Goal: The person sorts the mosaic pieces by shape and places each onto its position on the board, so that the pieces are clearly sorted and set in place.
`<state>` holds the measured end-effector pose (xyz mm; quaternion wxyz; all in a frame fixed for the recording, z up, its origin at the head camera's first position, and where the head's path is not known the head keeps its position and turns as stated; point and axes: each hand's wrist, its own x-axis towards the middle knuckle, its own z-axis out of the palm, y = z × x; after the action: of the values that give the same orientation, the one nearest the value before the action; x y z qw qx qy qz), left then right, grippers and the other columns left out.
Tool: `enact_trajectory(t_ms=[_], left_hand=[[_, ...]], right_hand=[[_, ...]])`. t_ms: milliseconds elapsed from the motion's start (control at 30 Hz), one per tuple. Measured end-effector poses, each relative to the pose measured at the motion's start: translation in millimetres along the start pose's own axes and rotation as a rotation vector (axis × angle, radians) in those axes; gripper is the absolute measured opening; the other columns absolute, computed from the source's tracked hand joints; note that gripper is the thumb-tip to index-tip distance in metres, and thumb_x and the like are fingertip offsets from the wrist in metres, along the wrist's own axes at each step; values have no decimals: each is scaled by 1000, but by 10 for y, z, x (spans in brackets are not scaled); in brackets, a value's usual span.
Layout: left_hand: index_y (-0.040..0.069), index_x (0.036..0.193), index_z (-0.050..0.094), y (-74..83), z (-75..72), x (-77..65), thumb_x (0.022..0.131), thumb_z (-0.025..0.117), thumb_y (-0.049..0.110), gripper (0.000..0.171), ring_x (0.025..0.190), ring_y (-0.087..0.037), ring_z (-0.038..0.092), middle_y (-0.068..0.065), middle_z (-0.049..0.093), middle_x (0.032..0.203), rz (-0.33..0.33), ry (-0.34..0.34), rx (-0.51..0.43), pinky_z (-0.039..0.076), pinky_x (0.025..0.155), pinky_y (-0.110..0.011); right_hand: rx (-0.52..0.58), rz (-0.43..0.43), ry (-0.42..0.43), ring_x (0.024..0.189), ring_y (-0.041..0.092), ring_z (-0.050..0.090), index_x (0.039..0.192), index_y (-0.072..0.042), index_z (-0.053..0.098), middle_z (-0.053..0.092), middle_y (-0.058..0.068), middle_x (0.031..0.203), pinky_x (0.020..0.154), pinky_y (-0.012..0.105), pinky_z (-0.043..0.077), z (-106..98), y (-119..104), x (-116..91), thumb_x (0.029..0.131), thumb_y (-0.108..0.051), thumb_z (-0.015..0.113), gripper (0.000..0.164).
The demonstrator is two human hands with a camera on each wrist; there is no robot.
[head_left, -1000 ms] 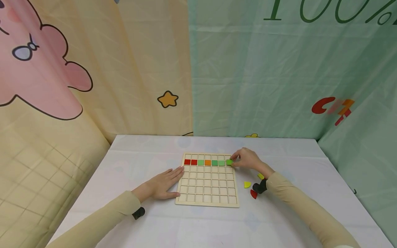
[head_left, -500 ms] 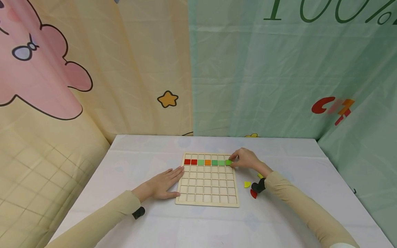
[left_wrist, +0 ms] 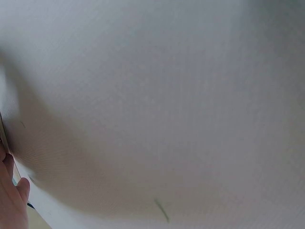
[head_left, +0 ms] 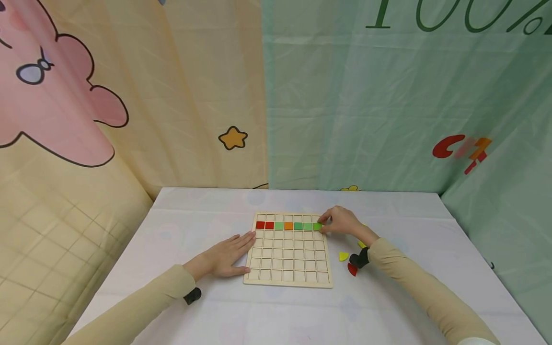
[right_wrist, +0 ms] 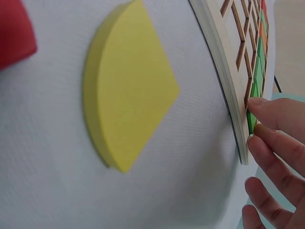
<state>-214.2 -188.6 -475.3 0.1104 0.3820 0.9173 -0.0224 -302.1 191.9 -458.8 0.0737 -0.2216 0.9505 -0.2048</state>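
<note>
A wooden grid board [head_left: 288, 264] lies on the white table. Its second row from the far side bears a line of coloured square tiles: two red, then green, orange and more green. My right hand [head_left: 343, 221] is at the right end of this row, thumb and forefinger pinching the last green tile [head_left: 316, 226]. In the right wrist view, the thumb and fingertips meet the green tile [right_wrist: 251, 123] at the board's edge. Spread flat, my left hand [head_left: 226, 256] rests against the board's left edge, fingertips and thumb on its rim.
Right of the board lie a yellow quarter-circle piece [head_left: 343, 256], a red piece [head_left: 352, 270] and another yellow piece [head_left: 362, 244] partly behind the right wrist. A black wrist camera [head_left: 360, 258] hangs close over them. Printed curtains [head_left: 345, 120] stand behind the table.
The right hand has shifted slightly left with the green tile, which now lines up with the row's end. My left hand and the board have stayed in place.
</note>
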Motion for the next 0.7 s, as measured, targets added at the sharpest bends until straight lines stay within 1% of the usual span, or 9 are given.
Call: enact_trajectory(t_ms=[133,300,567,700], left_hand=[[5,154,13,7,-3,1,95,36,63,86,151,-21,10,-8,8,163,1,-2,0,20,121,-42],[5,154,13,13,-7,3,94,35,64,87,151,-20,10,-8,8,163,-4,-9,-3,20,121,-42],[5,154,14,11,-10,3,94,37,63,87,151,-21,11,-9,9,163,-6,-10,-11,20,121,-43],[5,154,14,10,-3,4,94,37,63,87,151,-21,11,-9,8,163,-8,-12,-11,20,121,-43]], right_hand=[[10,5,-2,82,13,58,99,-13,77,74,-1,95,64,24,44,2,19,-4,76,-31,81,29],[27,48,-2,83,12,57,101,-15,77,73,-2,95,67,25,46,-16,40,-46,76,-30,80,30],[25,67,5,88,16,58,100,-17,77,71,-3,94,72,29,49,-97,73,-174,77,-28,79,26],[30,69,9,87,16,57,99,-18,76,71,-4,92,73,31,49,-124,107,-247,77,-28,79,24]])
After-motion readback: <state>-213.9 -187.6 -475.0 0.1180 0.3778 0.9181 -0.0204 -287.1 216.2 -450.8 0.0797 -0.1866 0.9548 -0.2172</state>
